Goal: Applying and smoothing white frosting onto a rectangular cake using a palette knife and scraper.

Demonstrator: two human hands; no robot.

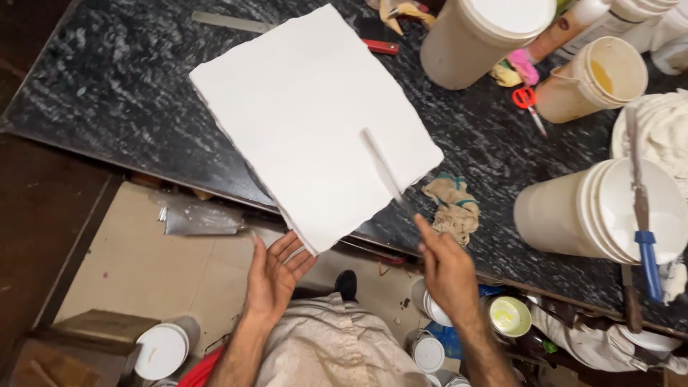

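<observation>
Here, right hand (448, 269) gripping blade (383, 168), white slab (308, 115)

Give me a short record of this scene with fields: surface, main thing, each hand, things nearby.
surface: dark stone table
main thing: white sheet, corner past table edge
left hand: open, at sheet's near corner
right hand: holds palette knife over sheet
nearby: crumpled rag, white buckets, red scissors

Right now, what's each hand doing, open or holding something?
Left hand: open, fingers at the white sheet corner.
Right hand: closed on a thin blade tool.
</observation>
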